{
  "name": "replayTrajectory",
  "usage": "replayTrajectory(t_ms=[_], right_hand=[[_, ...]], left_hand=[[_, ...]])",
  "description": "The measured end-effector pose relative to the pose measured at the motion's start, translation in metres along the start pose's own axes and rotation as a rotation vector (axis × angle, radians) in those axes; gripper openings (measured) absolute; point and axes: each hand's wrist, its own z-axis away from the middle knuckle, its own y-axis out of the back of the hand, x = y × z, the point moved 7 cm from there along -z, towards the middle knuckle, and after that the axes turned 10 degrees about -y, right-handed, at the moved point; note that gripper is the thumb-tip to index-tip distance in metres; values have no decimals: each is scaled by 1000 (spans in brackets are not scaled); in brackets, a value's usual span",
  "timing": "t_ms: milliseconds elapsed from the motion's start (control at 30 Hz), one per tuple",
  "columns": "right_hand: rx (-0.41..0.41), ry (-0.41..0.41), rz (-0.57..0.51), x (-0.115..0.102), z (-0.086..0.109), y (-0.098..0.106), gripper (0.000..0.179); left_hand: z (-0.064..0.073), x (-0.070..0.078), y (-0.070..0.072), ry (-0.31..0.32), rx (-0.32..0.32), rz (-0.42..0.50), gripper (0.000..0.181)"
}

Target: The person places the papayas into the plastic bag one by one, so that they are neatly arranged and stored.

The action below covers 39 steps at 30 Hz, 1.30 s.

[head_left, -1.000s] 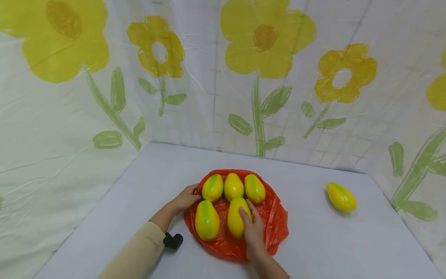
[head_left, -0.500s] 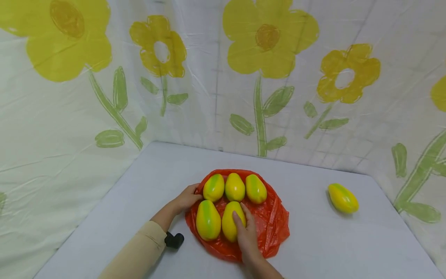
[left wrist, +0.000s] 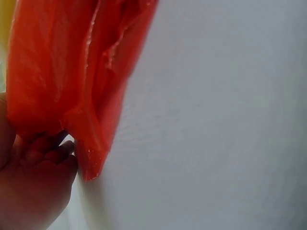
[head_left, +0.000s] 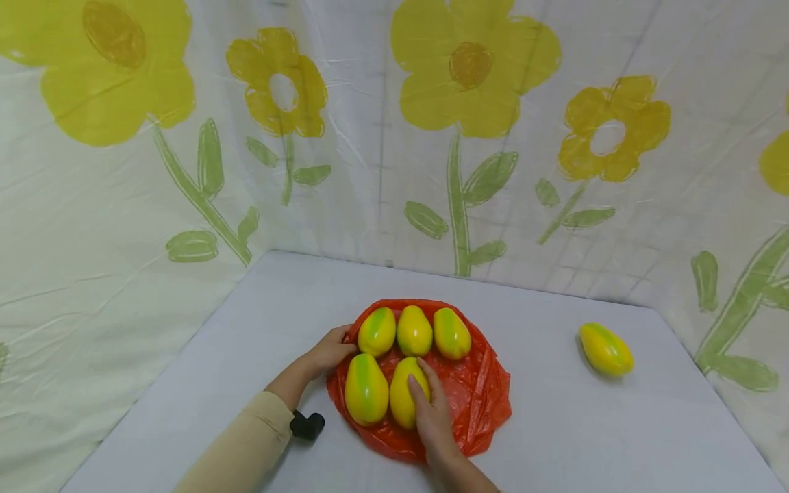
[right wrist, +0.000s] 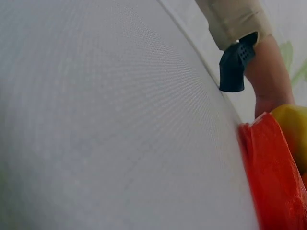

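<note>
A red plastic bag [head_left: 471, 383] lies spread on the table with its mouth wide and several yellow, green-striped papayas inside. Three papayas, one of them the middle papaya [head_left: 414, 331], form the back row. In front sits the left papaya [head_left: 366, 390]. Beside it my right hand [head_left: 434, 415] holds another papaya [head_left: 402, 396], thumb on top and fingers along its right side. My left hand [head_left: 331, 351] grips the bag's left rim; in the left wrist view its fingers [left wrist: 45, 155] curl beneath the red plastic. The right hand itself is out of the right wrist view.
A single papaya [head_left: 606, 350] lies on the white table [head_left: 555, 438] to the right, outside the bag. Behind the table hangs a white curtain [head_left: 364, 171] with painted yellow flowers. A black device [head_left: 307, 426] is worn at the left wrist.
My right hand has moved left with its papaya, which now sits close to the left front papaya. The left hand stays on the bag's rim.
</note>
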Motion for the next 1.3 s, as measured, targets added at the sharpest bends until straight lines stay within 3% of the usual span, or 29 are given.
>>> replayTrajectory(t_ms=[433, 667, 967, 1133, 1300], right_hand=[[-27, -28, 32, -3, 1, 2, 76], [-4, -13, -3, -12, 2, 15, 64], [28, 75, -7, -33, -2, 54, 65], [22, 108, 21, -47, -10, 82, 60], [74, 115, 47, -59, -20, 117, 62]], left_hand=[[0, -2, -1, -5, -4, 0, 35], [-1, 0, 0, -10, 3, -8, 33], [1, 0, 0, 3, 7, -3, 35], [1, 1, 0, 4, 9, -6, 35], [1, 0, 0, 0, 6, -3, 35]])
